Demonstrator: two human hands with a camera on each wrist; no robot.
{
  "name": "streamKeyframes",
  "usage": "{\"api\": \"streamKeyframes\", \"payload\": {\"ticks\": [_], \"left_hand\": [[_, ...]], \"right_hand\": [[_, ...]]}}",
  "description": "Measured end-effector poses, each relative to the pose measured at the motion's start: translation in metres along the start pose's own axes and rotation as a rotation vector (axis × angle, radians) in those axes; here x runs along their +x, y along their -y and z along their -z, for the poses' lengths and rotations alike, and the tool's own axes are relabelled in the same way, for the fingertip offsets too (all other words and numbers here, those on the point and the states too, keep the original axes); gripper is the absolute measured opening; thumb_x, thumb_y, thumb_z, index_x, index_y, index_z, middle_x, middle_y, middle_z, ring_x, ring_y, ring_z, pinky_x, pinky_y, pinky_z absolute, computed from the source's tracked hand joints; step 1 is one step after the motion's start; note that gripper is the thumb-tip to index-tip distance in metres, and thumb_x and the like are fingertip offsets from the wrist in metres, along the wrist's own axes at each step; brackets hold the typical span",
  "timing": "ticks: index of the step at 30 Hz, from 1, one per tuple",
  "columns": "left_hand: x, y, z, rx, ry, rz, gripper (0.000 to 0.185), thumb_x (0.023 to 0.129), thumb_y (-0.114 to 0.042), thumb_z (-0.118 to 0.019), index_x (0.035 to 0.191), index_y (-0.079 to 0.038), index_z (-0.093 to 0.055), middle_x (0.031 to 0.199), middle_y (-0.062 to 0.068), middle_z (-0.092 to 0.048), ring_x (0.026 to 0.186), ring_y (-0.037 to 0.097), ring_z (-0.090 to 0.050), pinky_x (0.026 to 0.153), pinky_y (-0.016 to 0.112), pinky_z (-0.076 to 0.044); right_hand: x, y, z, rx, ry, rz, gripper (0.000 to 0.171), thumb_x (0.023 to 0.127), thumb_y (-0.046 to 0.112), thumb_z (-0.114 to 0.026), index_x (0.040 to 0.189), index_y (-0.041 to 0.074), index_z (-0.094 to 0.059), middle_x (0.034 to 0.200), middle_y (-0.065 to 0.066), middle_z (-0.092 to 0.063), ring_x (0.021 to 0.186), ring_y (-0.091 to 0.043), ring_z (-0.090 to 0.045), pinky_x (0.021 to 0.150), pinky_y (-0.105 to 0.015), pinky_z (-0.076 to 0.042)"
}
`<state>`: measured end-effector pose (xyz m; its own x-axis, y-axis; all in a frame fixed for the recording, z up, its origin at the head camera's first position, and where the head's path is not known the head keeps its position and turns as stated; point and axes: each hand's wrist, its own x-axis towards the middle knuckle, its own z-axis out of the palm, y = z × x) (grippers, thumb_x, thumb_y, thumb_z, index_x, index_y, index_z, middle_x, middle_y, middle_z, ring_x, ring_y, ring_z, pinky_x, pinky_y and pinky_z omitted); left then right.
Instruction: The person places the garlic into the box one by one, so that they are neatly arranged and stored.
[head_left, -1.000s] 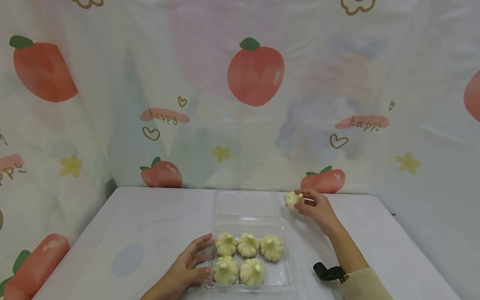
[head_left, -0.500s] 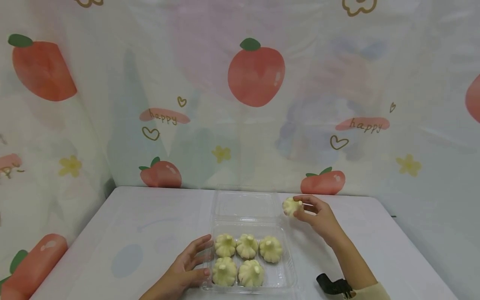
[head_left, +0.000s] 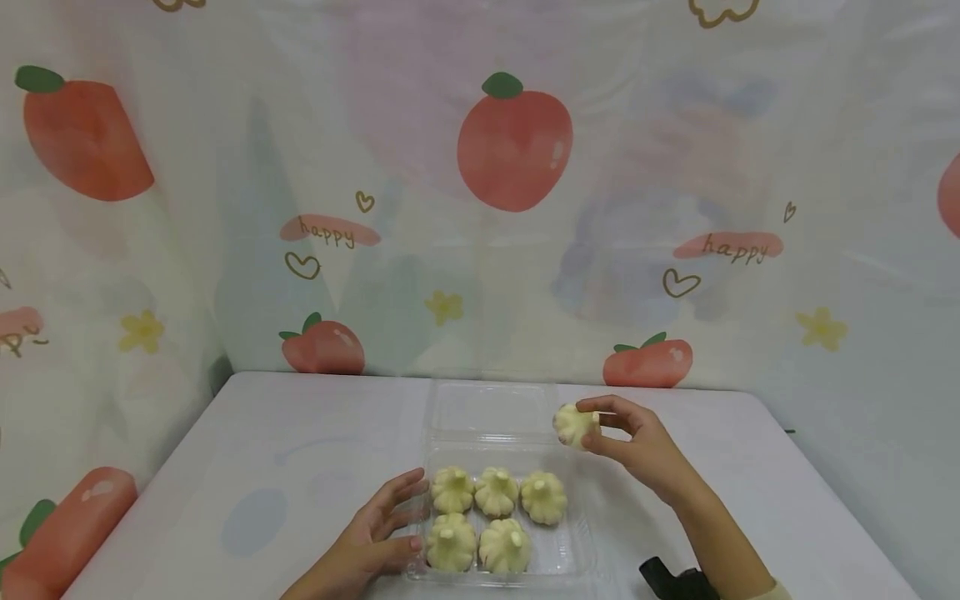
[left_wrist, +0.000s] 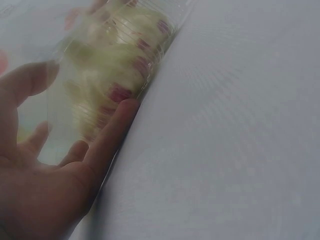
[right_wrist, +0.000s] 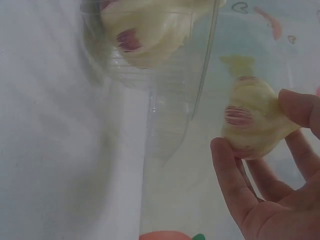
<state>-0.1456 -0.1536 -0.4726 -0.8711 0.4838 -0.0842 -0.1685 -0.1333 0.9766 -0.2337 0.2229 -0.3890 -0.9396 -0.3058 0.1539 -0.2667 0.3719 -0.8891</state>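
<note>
Beside clear tray [head_left: 577, 533], left hand [head_left: 367, 537] flat; right fingers [head_left: 600, 406] pinch garlic bulb [head_left: 573, 424].

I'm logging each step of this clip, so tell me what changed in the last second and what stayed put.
The right hand, pinching one garlic bulb in its fingertips, carried it from beyond the far right corner of the clear tray leftward and nearer, toward the tray. Nothing was taken hold of or let go. The left hand stayed resting against the tray's left side, and the five garlic bulbs inside did not move.

Peach-print curtain [head_left: 480, 208] behind white table [head_left: 300, 450]
</note>
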Motion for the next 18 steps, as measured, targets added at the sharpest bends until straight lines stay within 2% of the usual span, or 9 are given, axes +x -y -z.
{"api": "streamKeyframes", "payload": {"ticks": [9,18], "left_hand": [[-0.001,-0.001,-0.001,0.003,-0.001,0.0,0.065,0.093,-0.014,-0.053,0.146,-0.025,-0.019,0.15,0.011,-0.015,0.131,0.038,-0.025,0.085,0.048,-0.045],[-0.001,-0.001,-0.001,0.008,-0.004,0.0,0.064,0.093,-0.014,-0.053,0.146,-0.026,-0.019,0.149,0.012,-0.015,0.131,0.038,-0.025,0.084,0.048,-0.045]], "right_hand": [[-0.008,0.015,-0.009,0.014,0.152,0.051,0.037,0.081,0.02,-0.071,0.116,0.018,-0.059,0.123,0.0,-0.055,0.114,-0.032,-0.045,0.081,-0.038,-0.048],[-0.012,0.022,-0.014,0.007,0.226,0.129,0.036,0.081,0.017,-0.071,0.114,0.015,-0.06,0.122,-0.001,-0.055,0.112,-0.025,-0.05,0.083,-0.037,-0.048]]}}
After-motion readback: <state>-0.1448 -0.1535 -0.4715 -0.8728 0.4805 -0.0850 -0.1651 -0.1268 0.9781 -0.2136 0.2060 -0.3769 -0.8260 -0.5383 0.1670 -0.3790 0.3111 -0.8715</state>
